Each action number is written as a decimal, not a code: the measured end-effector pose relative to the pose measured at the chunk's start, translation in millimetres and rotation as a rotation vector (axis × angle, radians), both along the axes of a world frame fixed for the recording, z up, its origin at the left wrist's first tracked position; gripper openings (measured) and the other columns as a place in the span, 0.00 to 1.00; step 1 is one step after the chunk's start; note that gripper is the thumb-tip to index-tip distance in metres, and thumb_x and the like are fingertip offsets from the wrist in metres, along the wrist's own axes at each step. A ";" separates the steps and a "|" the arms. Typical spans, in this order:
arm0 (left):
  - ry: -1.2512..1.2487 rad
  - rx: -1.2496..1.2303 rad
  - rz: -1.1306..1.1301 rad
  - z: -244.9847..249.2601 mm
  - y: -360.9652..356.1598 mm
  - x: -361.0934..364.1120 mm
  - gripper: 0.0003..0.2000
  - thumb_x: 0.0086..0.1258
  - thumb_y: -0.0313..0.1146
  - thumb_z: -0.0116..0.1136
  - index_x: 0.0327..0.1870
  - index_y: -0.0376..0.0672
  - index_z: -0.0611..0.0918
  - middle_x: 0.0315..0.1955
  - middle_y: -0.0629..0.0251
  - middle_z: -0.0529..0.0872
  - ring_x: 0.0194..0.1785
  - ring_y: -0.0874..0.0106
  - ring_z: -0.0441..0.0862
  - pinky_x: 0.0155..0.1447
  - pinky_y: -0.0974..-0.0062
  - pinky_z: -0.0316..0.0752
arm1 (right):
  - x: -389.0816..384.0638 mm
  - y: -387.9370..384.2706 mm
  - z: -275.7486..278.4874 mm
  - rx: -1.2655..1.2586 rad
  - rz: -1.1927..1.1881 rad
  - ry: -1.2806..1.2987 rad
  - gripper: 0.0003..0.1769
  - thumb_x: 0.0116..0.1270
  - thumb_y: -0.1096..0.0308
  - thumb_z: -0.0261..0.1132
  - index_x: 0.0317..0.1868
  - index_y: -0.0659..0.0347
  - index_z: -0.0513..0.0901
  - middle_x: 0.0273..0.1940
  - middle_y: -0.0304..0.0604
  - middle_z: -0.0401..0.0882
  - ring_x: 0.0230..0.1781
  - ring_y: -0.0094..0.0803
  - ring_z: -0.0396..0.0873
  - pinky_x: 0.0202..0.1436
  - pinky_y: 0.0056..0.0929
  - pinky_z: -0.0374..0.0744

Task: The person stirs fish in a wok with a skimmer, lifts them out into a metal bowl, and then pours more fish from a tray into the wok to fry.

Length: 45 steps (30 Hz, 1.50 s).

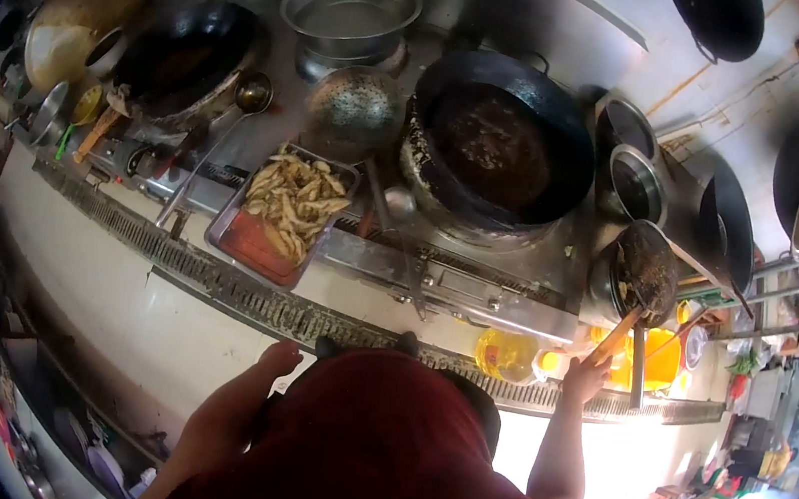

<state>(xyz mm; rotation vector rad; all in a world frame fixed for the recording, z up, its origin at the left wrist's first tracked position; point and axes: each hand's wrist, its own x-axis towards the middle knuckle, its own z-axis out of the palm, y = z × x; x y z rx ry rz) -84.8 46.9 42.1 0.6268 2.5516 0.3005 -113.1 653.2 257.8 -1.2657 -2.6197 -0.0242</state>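
Note:
My right hand [587,377] is closed around the wooden handle of a dark, round skimmer [647,267]. Its bowl lies over a pot [604,285] at the right end of the stove, with dark bits on it. My left hand [282,357] hangs low in front of the stove edge, near a metal tray [225,217] of small fried fish [290,200]; its fingers do not show clearly. Between my hands, a large black wok [573,161] holds dark, bubbling oil [494,146].
A second wok [179,49] stands at left, with a long ladle [205,158] beside it. A perforated strainer [356,107] and a steel basin [350,13] of liquid sit between the woks. An oil bottle [507,355] and a yellow container [656,359] stand near my right hand.

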 end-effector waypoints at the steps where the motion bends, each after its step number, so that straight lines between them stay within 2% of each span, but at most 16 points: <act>1: 0.002 0.002 -0.010 3.6 0.5 -2.6 0.07 0.58 0.29 0.47 0.29 0.44 0.81 0.28 0.55 0.80 0.38 0.60 0.80 0.40 0.62 0.76 | -0.1 -0.8 2.3 0.002 -0.010 0.002 0.41 0.51 0.68 0.60 0.65 0.62 0.52 0.57 0.60 0.65 0.52 0.54 0.70 0.56 0.45 0.70; 4: -0.079 -0.175 -0.293 18.4 -1.0 -2.5 0.08 0.58 0.30 0.47 0.29 0.43 0.81 0.29 0.55 0.80 0.39 0.59 0.80 0.40 0.60 0.76 | -2.9 -2.1 7.5 -0.387 -0.145 0.226 0.37 0.52 0.69 0.59 0.64 0.59 0.56 0.47 0.58 0.74 0.46 0.51 0.75 0.52 0.42 0.72; 13: 0.019 -0.093 -0.135 0.6 -7.7 5.8 0.10 0.61 0.33 0.45 0.29 0.43 0.81 0.29 0.55 0.81 0.41 0.57 0.79 0.42 0.59 0.75 | -4.2 5.5 17.7 -0.273 -0.183 0.386 0.32 0.56 0.71 0.54 0.63 0.64 0.58 0.51 0.57 0.73 0.47 0.48 0.75 0.52 0.38 0.72; 15: -0.055 -0.039 0.083 -11.7 -7.9 7.6 0.11 0.62 0.35 0.45 0.29 0.42 0.80 0.30 0.55 0.81 0.41 0.57 0.79 0.43 0.59 0.74 | -5.2 18.9 22.0 -0.297 -0.103 0.426 0.32 0.56 0.71 0.54 0.63 0.65 0.58 0.52 0.57 0.72 0.48 0.48 0.75 0.52 0.38 0.72; 18: 0.016 -0.116 -0.125 -8.1 -7.5 2.0 0.12 0.63 0.37 0.45 0.28 0.41 0.80 0.29 0.55 0.81 0.40 0.58 0.79 0.42 0.59 0.74 | -12.0 22.6 30.3 -0.311 -0.012 0.489 0.31 0.57 0.73 0.53 0.62 0.66 0.58 0.50 0.57 0.73 0.47 0.47 0.75 0.51 0.37 0.72; 20: 0.005 -0.087 -0.009 -6.0 -5.8 0.2 0.12 0.62 0.36 0.46 0.27 0.41 0.80 0.30 0.55 0.81 0.40 0.58 0.79 0.42 0.59 0.74 | -27.0 8.7 53.8 -0.308 0.013 0.505 0.30 0.57 0.74 0.52 0.62 0.67 0.58 0.48 0.56 0.74 0.46 0.46 0.75 0.51 0.37 0.72; 23: -0.040 -0.073 0.174 22.3 -3.6 -9.0 0.10 0.61 0.36 0.47 0.28 0.42 0.80 0.30 0.55 0.81 0.39 0.59 0.79 0.41 0.61 0.74 | -47.4 -31.1 99.9 -0.332 0.178 0.583 0.29 0.58 0.75 0.52 0.62 0.66 0.60 0.38 0.50 0.76 0.37 0.39 0.77 0.41 0.34 0.76; 25: -0.070 -0.084 0.240 24.5 -7.9 -13.1 0.09 0.60 0.36 0.48 0.28 0.43 0.79 0.29 0.56 0.80 0.38 0.59 0.79 0.40 0.62 0.74 | -61.5 -45.2 114.4 -0.932 0.209 0.796 0.19 0.61 0.73 0.51 0.54 0.64 0.68 0.29 0.41 0.73 0.25 0.27 0.72 0.23 0.25 0.71; 27: 0.274 -0.040 0.239 -16.7 -29.4 -13.5 0.07 0.58 0.35 0.50 0.29 0.43 0.78 0.27 0.56 0.79 0.35 0.60 0.79 0.37 0.62 0.74 | -78.5 -57.9 116.2 -0.895 0.180 0.688 0.14 0.60 0.73 0.49 0.47 0.62 0.70 0.24 0.38 0.70 0.19 0.22 0.67 0.17 0.20 0.66; 28: -0.097 0.436 0.898 -86.5 -50.2 -14.6 0.09 0.62 0.40 0.50 0.31 0.44 0.76 0.24 0.62 0.78 0.32 0.63 0.78 0.34 0.63 0.74 | -84.9 -63.1 112.6 -1.051 0.197 0.653 0.11 0.59 0.74 0.51 0.44 0.62 0.70 0.25 0.39 0.71 0.19 0.23 0.67 0.17 0.20 0.66; 30: -0.597 1.498 1.575 17.6 -33.4 -40.5 0.14 0.67 0.46 0.47 0.33 0.45 0.75 0.23 0.70 0.77 0.30 0.66 0.77 0.32 0.66 0.72 | -92.3 -80.6 110.7 -1.207 0.216 0.611 0.09 0.58 0.75 0.53 0.41 0.62 0.71 0.27 0.40 0.72 0.18 0.23 0.67 0.17 0.20 0.66; 32: -0.643 1.912 1.595 70.0 -26.3 -64.5 0.18 0.68 0.52 0.43 0.42 0.45 0.74 0.30 0.69 0.78 0.34 0.67 0.77 0.36 0.70 0.72 | -98.2 -101.3 112.0 -1.714 0.177 0.723 0.08 0.56 0.76 0.53 0.38 0.62 0.71 0.27 0.42 0.72 0.19 0.26 0.68 0.18 0.20 0.67; 36: -0.370 1.824 1.796 127.8 -3.1 -108.7 0.21 0.66 0.50 0.48 0.50 0.43 0.72 0.42 0.62 0.78 0.38 0.65 0.76 0.40 0.72 0.72 | -104.4 -120.3 96.1 -2.030 0.108 0.638 0.09 0.57 0.75 0.53 0.39 0.64 0.70 0.27 0.45 0.72 0.21 0.27 0.67 0.20 0.20 0.68; 38: -0.404 1.856 1.587 115.4 -4.2 -122.5 0.21 0.62 0.40 0.52 0.54 0.40 0.70 0.49 0.59 0.75 0.45 0.64 0.75 0.48 0.69 0.72 | -107.1 -128.1 93.9 -2.071 0.112 0.611 0.09 0.56 0.75 0.53 0.39 0.65 0.70 0.28 0.45 0.72 0.21 0.27 0.67 0.20 0.20 0.67; 41: -0.415 1.683 1.682 113.6 -7.8 -135.9 0.16 0.53 0.29 0.52 0.44 0.39 0.71 0.36 0.63 0.76 0.35 0.68 0.74 0.32 0.70 0.70 | -111.7 -133.9 95.1 -2.094 0.114 0.584 0.10 0.56 0.76 0.52 0.39 0.67 0.70 0.28 0.46 0.72 0.22 0.28 0.67 0.20 0.21 0.67; 45: -0.342 1.819 1.787 87.0 -20.4 -133.7 0.19 0.46 0.23 0.47 0.43 0.38 0.72 0.38 0.61 0.76 0.42 0.62 0.75 0.44 0.65 0.73 | -121.9 -135.6 104.9 -2.042 0.144 0.549 0.10 0.55 0.76 0.52 0.39 0.68 0.69 0.28 0.46 0.72 0.22 0.27 0.67 0.20 0.21 0.66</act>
